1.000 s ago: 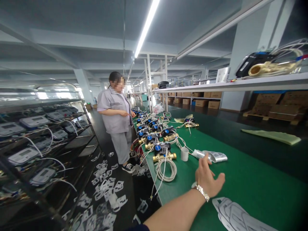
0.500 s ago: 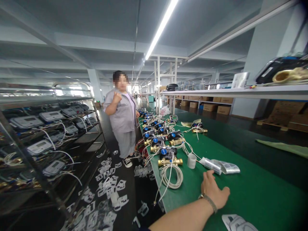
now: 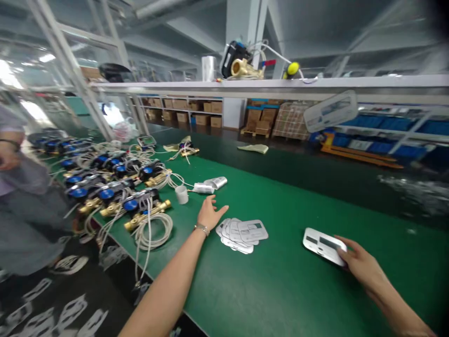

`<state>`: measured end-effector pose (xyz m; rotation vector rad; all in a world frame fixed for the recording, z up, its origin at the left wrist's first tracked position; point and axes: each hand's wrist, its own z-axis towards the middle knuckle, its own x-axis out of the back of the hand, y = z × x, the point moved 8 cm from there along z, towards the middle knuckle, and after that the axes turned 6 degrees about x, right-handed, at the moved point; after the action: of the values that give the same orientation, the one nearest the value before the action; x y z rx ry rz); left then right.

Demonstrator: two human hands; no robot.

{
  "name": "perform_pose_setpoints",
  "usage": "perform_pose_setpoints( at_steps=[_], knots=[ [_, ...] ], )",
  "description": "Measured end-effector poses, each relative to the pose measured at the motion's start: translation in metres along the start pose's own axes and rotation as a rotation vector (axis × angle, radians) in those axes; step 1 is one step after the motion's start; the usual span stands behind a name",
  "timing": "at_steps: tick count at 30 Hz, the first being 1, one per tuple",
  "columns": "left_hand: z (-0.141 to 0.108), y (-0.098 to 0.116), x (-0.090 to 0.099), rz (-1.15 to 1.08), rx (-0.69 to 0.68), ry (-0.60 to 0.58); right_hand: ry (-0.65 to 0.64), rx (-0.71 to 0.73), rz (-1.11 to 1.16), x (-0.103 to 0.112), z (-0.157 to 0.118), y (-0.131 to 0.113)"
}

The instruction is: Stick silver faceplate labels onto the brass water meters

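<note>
My left hand [image 3: 209, 215], fingers apart and holding nothing, is over the green tabletop [image 3: 280, 290]. Just right of it lies a fanned pile of pale grey label plates [image 3: 250, 230]. Beyond its fingertips are a shiny silver roll [image 3: 203, 188] with a loose strip and a white ring [image 3: 181, 194]. On the right, my right hand [image 3: 356, 260] grips the right end of a white rectangular panel [image 3: 324, 245] with dark windows, held at or just above the table. Brass meters with blue caps [image 3: 131, 205] and coiled white cables [image 3: 154, 231] stand to the left.
A white shelf [image 3: 280, 84] crosses above the table, bearing a brass and black meter [image 3: 242, 65]; a label sheet [image 3: 330, 111] hangs from it. A person [image 3: 21, 187] in grey stands at the left edge. Scraps [image 3: 70, 309] litter the floor.
The view has swung to the right. My right hand with the white panel and the whole label pile are now in view. My left hand remains open near the silver roll.
</note>
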<state>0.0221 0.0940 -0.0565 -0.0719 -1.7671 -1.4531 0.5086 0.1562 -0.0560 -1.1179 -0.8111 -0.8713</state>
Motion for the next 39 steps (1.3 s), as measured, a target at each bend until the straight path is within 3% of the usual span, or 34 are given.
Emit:
perform_pose_setpoints(
  at_steps=[2,5,8,11,13,16,20,25,28,32,36,39],
  knots=[
    [-0.006,0.007,-0.011,0.027,-0.118,-0.134,-0.046,-0.088,0.001,0.006,0.008,0.024],
    [-0.025,0.015,-0.024,0.093,-0.267,-0.295,-0.064,-0.108,-0.049,0.008,0.038,0.021],
    [-0.039,0.016,-0.033,0.161,-0.348,-0.372,-0.061,0.052,-0.089,-0.005,0.054,-0.029],
    [-0.045,0.015,-0.04,0.201,-0.392,-0.408,-0.247,0.407,-0.016,-0.05,0.04,-0.114],
    [-0.05,0.014,-0.042,0.216,-0.406,-0.406,-0.386,0.583,0.035,-0.084,0.021,-0.162],
    [-0.062,0.012,-0.047,0.227,-0.389,-0.353,-0.476,0.64,0.054,-0.12,0.002,-0.203],
    [-0.084,0.014,-0.06,0.204,-0.331,-0.238,-0.45,0.514,0.027,-0.139,-0.009,-0.216],
    [-0.098,0.02,-0.068,0.104,-0.271,-0.133,-0.435,0.453,0.022,-0.134,-0.028,-0.228],
    [-0.096,0.011,-0.044,0.051,-0.245,-0.044,-0.427,0.463,0.017,-0.128,-0.033,-0.235],
    [-0.081,-0.012,0.026,0.071,-0.194,0.175,-0.447,0.561,0.015,-0.132,-0.037,-0.247],
    [-0.046,-0.027,0.103,0.204,-0.091,0.42,-0.459,0.663,0.008,-0.141,-0.04,-0.256],
    [-0.009,-0.028,0.132,0.353,-0.035,0.464,-0.438,0.718,-0.015,-0.142,-0.033,-0.253]
  ],
)
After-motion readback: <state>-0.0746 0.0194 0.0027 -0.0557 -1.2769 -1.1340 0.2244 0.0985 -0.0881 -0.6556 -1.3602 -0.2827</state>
